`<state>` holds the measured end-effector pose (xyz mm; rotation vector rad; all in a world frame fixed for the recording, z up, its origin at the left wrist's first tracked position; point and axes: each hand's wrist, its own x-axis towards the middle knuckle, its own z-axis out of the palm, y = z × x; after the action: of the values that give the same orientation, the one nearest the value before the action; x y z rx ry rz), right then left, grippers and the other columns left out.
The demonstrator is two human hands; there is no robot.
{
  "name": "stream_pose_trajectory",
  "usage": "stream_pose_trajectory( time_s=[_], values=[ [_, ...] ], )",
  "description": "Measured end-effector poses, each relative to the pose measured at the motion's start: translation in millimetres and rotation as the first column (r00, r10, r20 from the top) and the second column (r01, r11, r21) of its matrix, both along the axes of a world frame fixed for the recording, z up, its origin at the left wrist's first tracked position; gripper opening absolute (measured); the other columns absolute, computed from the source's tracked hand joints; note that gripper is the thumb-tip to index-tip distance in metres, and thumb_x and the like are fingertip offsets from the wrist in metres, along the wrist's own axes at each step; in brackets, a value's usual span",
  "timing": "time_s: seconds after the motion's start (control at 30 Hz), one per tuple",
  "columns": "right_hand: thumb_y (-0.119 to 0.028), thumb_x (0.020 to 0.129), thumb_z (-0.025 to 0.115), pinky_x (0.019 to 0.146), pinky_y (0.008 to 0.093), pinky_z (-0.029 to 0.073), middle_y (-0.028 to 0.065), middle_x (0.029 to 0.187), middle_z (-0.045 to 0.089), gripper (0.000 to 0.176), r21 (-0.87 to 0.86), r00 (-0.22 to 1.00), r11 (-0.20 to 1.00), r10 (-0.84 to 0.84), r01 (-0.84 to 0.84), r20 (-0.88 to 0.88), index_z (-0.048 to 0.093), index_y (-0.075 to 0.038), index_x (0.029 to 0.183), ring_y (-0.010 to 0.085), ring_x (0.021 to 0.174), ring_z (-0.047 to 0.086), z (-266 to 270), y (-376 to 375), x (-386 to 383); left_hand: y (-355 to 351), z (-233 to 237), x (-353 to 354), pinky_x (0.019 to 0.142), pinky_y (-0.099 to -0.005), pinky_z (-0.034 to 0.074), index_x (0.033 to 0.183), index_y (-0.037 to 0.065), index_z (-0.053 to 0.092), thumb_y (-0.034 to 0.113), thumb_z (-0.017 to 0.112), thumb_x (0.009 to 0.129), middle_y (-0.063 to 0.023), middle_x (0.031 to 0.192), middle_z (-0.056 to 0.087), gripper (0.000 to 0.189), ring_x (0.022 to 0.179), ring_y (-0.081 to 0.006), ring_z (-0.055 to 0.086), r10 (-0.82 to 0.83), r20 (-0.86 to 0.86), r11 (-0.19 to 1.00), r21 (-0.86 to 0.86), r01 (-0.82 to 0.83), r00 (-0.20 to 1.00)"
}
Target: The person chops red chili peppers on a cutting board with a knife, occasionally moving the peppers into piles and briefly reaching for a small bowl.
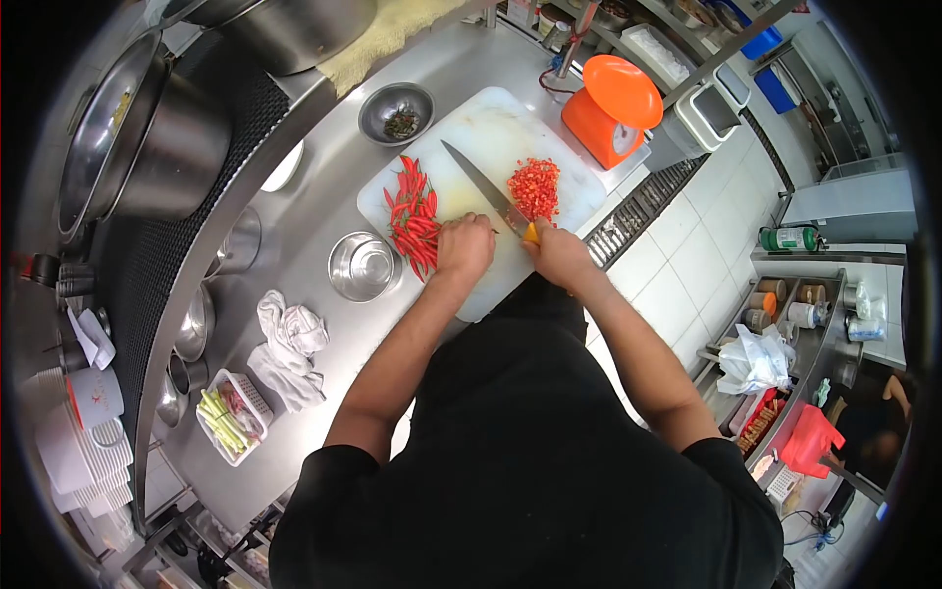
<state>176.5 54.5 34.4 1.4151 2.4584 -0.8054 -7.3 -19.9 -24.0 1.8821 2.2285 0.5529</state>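
My right hand (560, 257) is closed around the yellow handle of a kitchen knife (480, 181), its long blade lying diagonally over the white cutting board (471, 123). Beside the blade, to the right, is a pile of chopped red chilies (535, 188). My left hand (465, 247) rests on the board with curled fingers, against the right edge of a heap of whole red chilies (413, 218). What its fingers hold, if anything, is hidden. An empty-looking steel bowl (362, 266) stands left of the heap. Behind it, a second metal bowl (396, 113) contains dark scraps, perhaps stems.
An orange kitchen scale (613, 110) stands beyond the board's right corner. On the steel counter (329, 211) lie a crumpled cloth (287, 350) and a white basket (247, 398) of green stalks. Large pots (177, 147) line the left. At far right, another person (873, 432) is partly visible.
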Motion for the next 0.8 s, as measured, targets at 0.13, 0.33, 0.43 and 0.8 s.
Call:
stream_pose_trajectory(
  time_s=[0.13,0.33,0.43,0.8],
  values=[
    [-0.035,0.102,0.062,0.082,0.0538,0.058,0.0245,0.095,0.075,0.040,0.044,1.000,0.999,-0.010,0.011,-0.022,0.053,0.000,0.119,0.0440,0.092,0.074,2,-2,2,-1,5,5,0.085,-0.0484,0.056,0.088,0.003,0.069,0.017,0.065,0.090,-0.0152,0.093,0.072,0.015,0.087,-0.0341,0.072,-0.022,-0.074,0.998,-0.055,0.018,0.997],
    [-0.034,0.102,0.063,0.078,0.0541,0.058,0.0265,0.091,0.074,0.041,0.099,0.995,0.994,-0.033,0.042,-0.092,0.052,0.002,0.118,0.0445,0.087,0.074,-21,-8,1,-5,-1,4,0.088,-0.0478,0.053,0.088,0.006,0.068,0.011,0.070,0.084,-0.0146,0.092,0.069,0.007,0.091,-0.0347,0.070,-0.096,-0.043,0.990,0.101,0.100,0.994],
    [-0.034,0.101,0.064,0.077,0.0542,0.058,0.0267,0.091,0.074,0.041,0.089,0.994,0.995,-0.045,0.054,-0.098,0.051,0.002,0.117,0.0446,0.087,0.074,-19,-7,1,-3,3,-2,0.088,-0.0480,0.053,0.088,0.006,0.067,0.010,0.070,0.083,-0.0148,0.092,0.069,0.007,0.091,-0.0347,0.069,-0.136,-0.006,0.989,0.064,0.136,0.991],
    [-0.034,0.101,0.065,0.078,0.0546,0.058,0.0260,0.092,0.074,0.041,0.058,0.988,0.994,-0.088,0.095,-0.124,0.051,0.001,0.117,0.0445,0.087,0.074,-20,-7,5,8,8,3,0.083,-0.0522,0.056,0.085,0.002,0.065,0.013,0.063,0.084,-0.0190,0.092,0.071,0.011,0.086,-0.0378,0.072,-0.118,-0.087,0.993,-0.033,0.116,0.989]
  ],
)
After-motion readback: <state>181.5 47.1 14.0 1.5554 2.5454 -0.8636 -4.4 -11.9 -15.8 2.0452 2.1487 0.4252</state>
